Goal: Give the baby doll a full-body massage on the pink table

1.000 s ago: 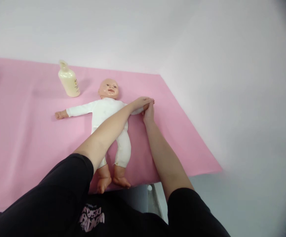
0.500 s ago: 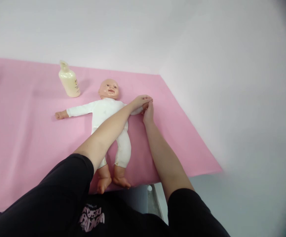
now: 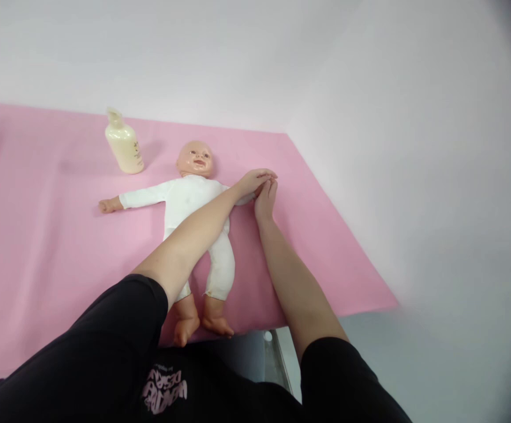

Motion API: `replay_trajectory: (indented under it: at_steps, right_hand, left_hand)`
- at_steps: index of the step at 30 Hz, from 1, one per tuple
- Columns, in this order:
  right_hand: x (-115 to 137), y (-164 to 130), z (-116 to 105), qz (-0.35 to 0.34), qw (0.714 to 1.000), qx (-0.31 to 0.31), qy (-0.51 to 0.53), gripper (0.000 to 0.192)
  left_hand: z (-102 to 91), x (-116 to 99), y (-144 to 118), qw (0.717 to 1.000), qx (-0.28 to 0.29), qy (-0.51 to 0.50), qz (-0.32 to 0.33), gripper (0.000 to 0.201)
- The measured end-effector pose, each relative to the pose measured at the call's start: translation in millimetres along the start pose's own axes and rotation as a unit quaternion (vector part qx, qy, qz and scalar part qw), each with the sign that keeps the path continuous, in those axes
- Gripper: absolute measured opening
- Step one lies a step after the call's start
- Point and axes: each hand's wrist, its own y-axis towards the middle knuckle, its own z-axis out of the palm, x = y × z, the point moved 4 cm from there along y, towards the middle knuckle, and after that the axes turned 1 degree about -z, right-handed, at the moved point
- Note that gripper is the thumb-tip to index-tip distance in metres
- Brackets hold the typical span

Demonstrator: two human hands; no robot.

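Observation:
A baby doll (image 3: 189, 200) in a white suit lies on its back, head toward the wall and bare feet at the near table edge. My left forearm crosses the doll's body, and my left hand (image 3: 255, 181) curls over the doll's hand at the right. From the near side my right hand (image 3: 264, 201) closes around that same hand, its fingertips up against my left fingers. The doll's hand is almost wholly hidden between my two hands. Its other arm stretches out to the left, untouched.
A cream pump bottle (image 3: 125, 147) stands upright left of the doll's head. The pink cover (image 3: 61, 247) drapes the table, with its right edge sloping toward me. White walls (image 3: 220, 59) rise behind and to the right.
Both hands have shifted slightly, their fingertips a little farther right and more stretched. The doll's hand shows less than before between them. The doll's body and the bottle stay put.

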Motion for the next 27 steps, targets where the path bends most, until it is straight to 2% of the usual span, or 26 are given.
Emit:
replay_trajectory:
  at_steps: [3, 7, 11, 15, 19, 27]
  right_hand:
    - [-1.0, 0.0, -0.4, -0.019, 0.999, -0.025, 0.011, 0.036]
    - [-8.3, 3.3, 0.4, -0.030, 0.998, -0.038, 0.039, 0.037]
    - [-19.4, 7.8, -2.1, -0.011, 0.997, -0.060, 0.040, 0.035]
    - [-23.0, 7.7, -4.3, 0.007, 0.995, -0.094, 0.042, 0.031]
    - [-22.4, 7.0, -3.3, 0.008, 0.994, -0.098, 0.052, 0.030]
    - [-31.4, 13.4, -5.0, 0.034, 0.991, -0.122, 0.046, 0.038]
  left_hand:
    - [0.0, -3.4, -2.0, 0.999, -0.008, 0.028, 0.013, 0.022]
    - [-2.9, -4.6, -3.8, 0.997, -0.036, 0.068, 0.000, 0.027]
    - [-1.4, -3.1, -3.5, 0.993, -0.008, 0.119, 0.002, 0.024]
    - [-0.3, -0.2, -3.0, 0.988, 0.017, 0.153, 0.000, 0.036]
    - [-2.0, -1.1, -2.3, 0.980, 0.016, 0.197, 0.031, 0.041]
    - [-1.8, 0.8, 0.3, 0.975, 0.018, 0.218, 0.029, 0.042]
